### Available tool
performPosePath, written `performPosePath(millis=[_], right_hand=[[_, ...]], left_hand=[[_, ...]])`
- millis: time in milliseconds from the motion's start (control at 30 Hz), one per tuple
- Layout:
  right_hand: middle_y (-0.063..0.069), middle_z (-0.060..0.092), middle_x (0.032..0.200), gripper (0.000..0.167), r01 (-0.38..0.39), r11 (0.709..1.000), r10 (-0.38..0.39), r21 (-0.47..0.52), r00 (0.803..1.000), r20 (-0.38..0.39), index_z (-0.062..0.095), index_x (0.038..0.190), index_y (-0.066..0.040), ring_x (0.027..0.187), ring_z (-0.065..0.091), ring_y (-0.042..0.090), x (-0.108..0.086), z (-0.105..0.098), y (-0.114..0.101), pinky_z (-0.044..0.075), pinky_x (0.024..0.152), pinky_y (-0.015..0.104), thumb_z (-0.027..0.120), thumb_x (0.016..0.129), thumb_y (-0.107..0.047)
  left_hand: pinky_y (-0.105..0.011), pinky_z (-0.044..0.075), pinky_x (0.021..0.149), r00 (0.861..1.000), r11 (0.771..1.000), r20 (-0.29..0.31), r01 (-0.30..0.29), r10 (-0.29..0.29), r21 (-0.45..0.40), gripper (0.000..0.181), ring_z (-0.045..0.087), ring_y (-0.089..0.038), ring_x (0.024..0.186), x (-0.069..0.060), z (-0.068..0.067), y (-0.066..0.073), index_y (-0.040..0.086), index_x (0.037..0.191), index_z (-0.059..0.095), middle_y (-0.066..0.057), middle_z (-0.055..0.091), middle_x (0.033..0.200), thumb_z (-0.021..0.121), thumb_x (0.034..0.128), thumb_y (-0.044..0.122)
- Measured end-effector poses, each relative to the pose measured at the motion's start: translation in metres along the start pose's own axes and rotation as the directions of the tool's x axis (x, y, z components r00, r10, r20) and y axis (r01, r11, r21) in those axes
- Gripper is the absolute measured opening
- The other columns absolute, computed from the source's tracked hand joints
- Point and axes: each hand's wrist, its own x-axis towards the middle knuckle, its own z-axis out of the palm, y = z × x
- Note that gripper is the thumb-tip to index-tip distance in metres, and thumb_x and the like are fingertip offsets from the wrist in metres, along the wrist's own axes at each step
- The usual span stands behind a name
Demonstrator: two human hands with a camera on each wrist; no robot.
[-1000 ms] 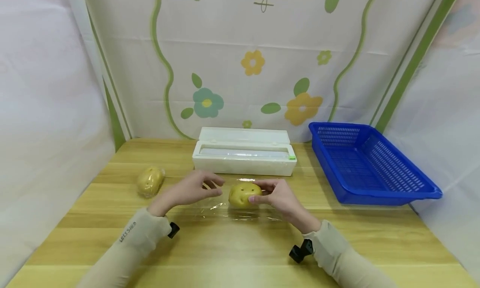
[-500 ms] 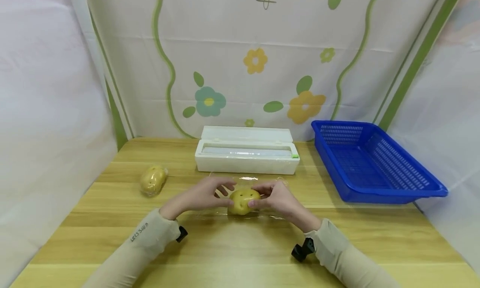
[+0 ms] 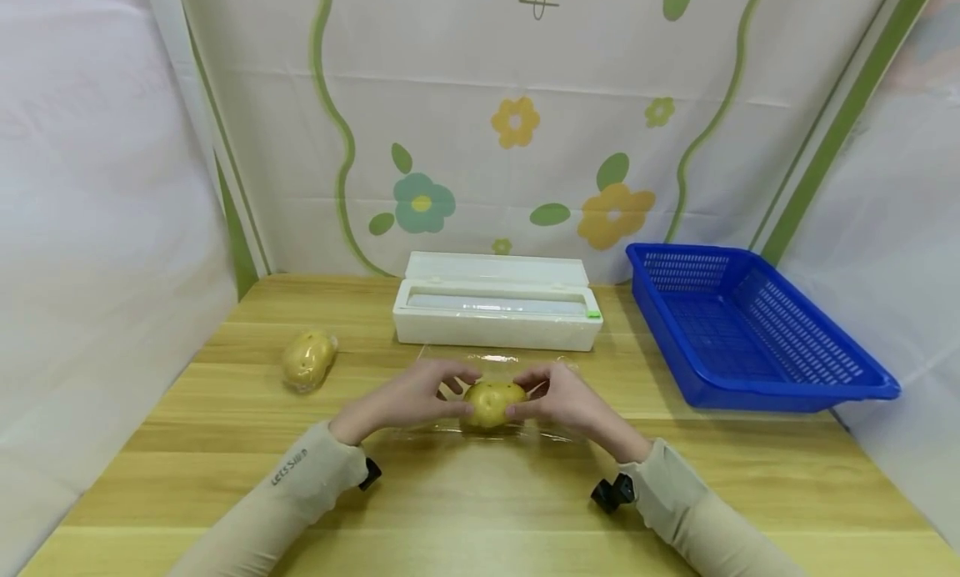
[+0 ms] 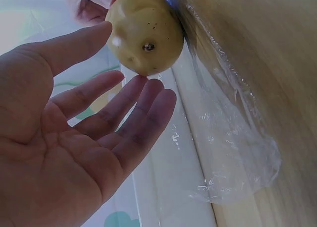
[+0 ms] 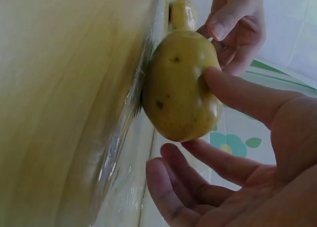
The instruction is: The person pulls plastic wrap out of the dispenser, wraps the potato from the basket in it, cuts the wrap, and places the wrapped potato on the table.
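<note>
A bare yellow potato lies on a sheet of clear cling film on the table. My left hand pinches its left end between thumb and fingertips. At the opposite end my right hand holds it the same way. Dark spots show on the skin of the potato in the right wrist view. Loose, wrinkled cling film spreads beside the potato in the left wrist view. The potato's underside is hidden.
Behind the hands stands a white cling film box, lid up, with a roll inside. A film-wrapped potato lies at the left. A blue plastic basket stands at the right, on the wooden table. Patterned cloth hangs behind.
The left hand has come in from the left and now grips the potato's left end. My right hand has kept its hold. The potato has turned slightly and its dark spots have shifted.
</note>
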Motion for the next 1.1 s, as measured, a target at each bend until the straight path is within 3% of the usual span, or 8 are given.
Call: performPosePath(millis=[333,433,500,600,733,800,867,1100], right_hand=[[0.003,0.066,0.112,0.058,0.056,0.986,-0.058,-0.158,0.998,-0.006,0.068,0.119,-0.006,0.101,0.059,0.027,0.002,0.0,0.0,0.052,0.082,0.042,0.092,0.069,-0.025],[0.005,0.066,0.111,0.057,0.156,0.966,-0.158,-0.205,0.987,0.008,0.067,0.117,-0.004,0.099,0.059,0.028,-0.002,-0.007,-0.003,0.052,0.08,0.042,0.091,0.07,-0.027],[0.005,0.067,0.102,0.045,0.264,0.934,-0.265,-0.239,0.964,0.027,0.07,0.108,-0.004,0.092,0.06,0.026,-0.008,-0.014,-0.004,0.053,0.074,0.039,0.089,0.073,-0.023],[0.0,0.065,0.084,0.021,0.475,0.814,-0.461,-0.336,0.879,0.125,0.072,0.091,-0.008,0.077,0.061,0.019,-0.019,-0.025,-0.003,0.053,0.063,0.031,0.086,0.076,-0.014],[-0.008,0.056,0.074,0.01,0.672,0.55,-0.601,-0.496,0.731,0.324,0.074,0.082,-0.012,0.066,0.055,0.006,-0.029,-0.032,0.003,0.046,0.057,0.019,0.083,0.079,-0.013],[-0.008,0.054,0.073,0.008,0.705,0.448,-0.607,-0.549,0.691,0.392,0.074,0.081,-0.015,0.064,0.05,0.003,-0.029,-0.029,0.005,0.042,0.056,0.016,0.082,0.081,-0.018],[-0.008,0.051,0.072,0.009,0.711,0.392,-0.59,-0.584,0.681,0.433,0.073,0.08,-0.017,0.063,0.045,0.001,-0.028,-0.023,0.006,0.039,0.054,0.016,0.08,0.082,-0.021],[-0.01,0.051,0.073,0.014,0.675,0.31,-0.528,-0.669,0.708,0.469,0.066,0.077,-0.02,0.061,0.045,0.004,-0.019,0.0,0.01,0.037,0.046,0.022,0.077,0.085,-0.021]], left_hand=[[-0.03,0.054,0.08,0.999,0.999,-0.011,0.037,-0.037,0.037,0.053,0.06,-0.027,0.11,-0.003,-0.001,0.0,0.001,0.136,0.055,-0.013,0.058,0.133,0.074,0.0908,0.023],[-0.034,0.055,0.079,0.999,0.998,-0.038,0.014,-0.012,0.064,0.051,0.061,-0.029,0.106,-0.005,-0.007,0.001,0.001,0.132,0.059,-0.014,0.06,0.129,0.076,0.0886,0.024],[-0.034,0.055,0.076,0.998,0.996,-0.068,-0.007,0.013,0.087,0.041,0.063,-0.026,0.099,-0.008,-0.013,0.003,0.003,0.121,0.066,-0.01,0.066,0.118,0.078,0.0874,0.025],[-0.032,0.055,0.071,0.996,0.991,-0.079,-0.041,0.051,0.13,0.018,0.064,-0.016,0.085,-0.015,-0.02,0.007,0.014,0.098,0.073,0.003,0.069,0.096,0.079,0.0854,0.024],[-0.025,0.052,0.065,0.997,0.973,0.027,-0.083,0.079,0.217,0.006,0.059,-0.004,0.072,-0.024,-0.02,0.009,0.017,0.086,0.076,0.013,0.065,0.082,0.08,0.0842,0.021],[-0.021,0.05,0.063,0.993,0.956,0.085,-0.099,0.078,0.275,0.006,0.057,-0.001,0.069,-0.027,-0.016,0.007,0.017,0.088,0.078,0.013,0.064,0.081,0.08,0.0842,0.021],[-0.019,0.048,0.061,0.99,0.939,0.116,-0.109,0.075,0.325,0.007,0.055,0.0,0.068,-0.029,-0.01,0.005,0.016,0.089,0.079,0.013,0.062,0.08,0.08,0.0844,0.021],[-0.019,0.044,0.059,0.989,0.876,0.105,-0.138,0.1,0.462,0.003,0.049,0.0,0.069,-0.028,0.012,-0.004,0.024,0.086,0.078,0.018,0.053,0.076,0.079,0.0843,0.026]])
